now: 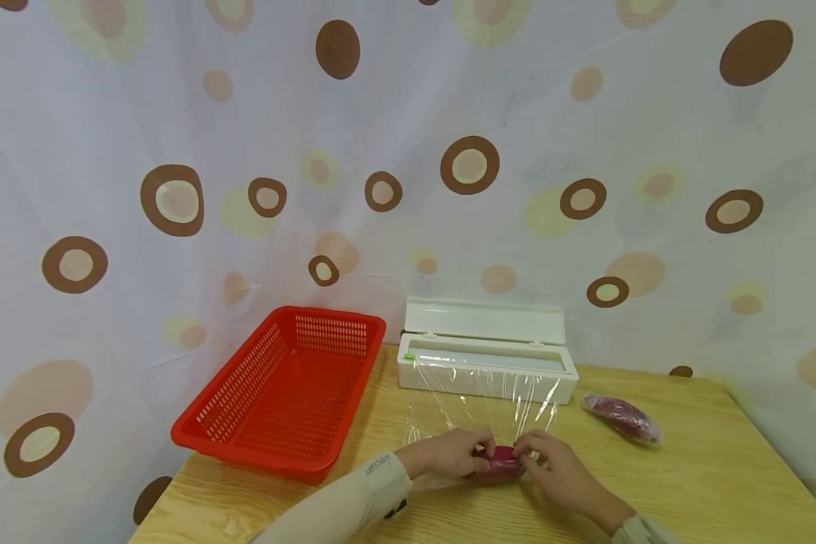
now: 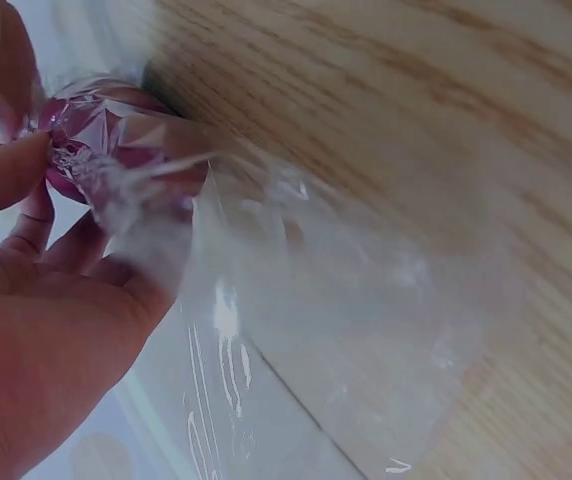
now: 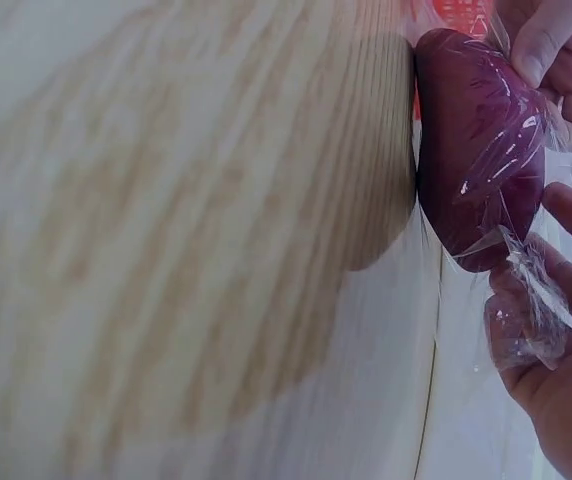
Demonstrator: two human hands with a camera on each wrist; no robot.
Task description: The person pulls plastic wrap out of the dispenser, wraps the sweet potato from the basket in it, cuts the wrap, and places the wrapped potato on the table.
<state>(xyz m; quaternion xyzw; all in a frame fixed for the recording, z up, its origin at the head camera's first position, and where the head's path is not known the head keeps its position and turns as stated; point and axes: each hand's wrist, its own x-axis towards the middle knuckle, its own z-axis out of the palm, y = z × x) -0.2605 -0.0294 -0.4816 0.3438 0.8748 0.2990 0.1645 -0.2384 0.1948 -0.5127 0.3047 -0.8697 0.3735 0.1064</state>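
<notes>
A dark red sweet potato lies on the wooden table, partly covered in clear cling film that stretches from the white dispenser box. My left hand holds its left end and pinches bunched film there. At the right end, my right hand pinches a twist of film.
An empty red plastic basket stands at the left of the table. A second sweet potato, wrapped in film, lies at the right behind my right hand. A spotted curtain hangs close behind the table.
</notes>
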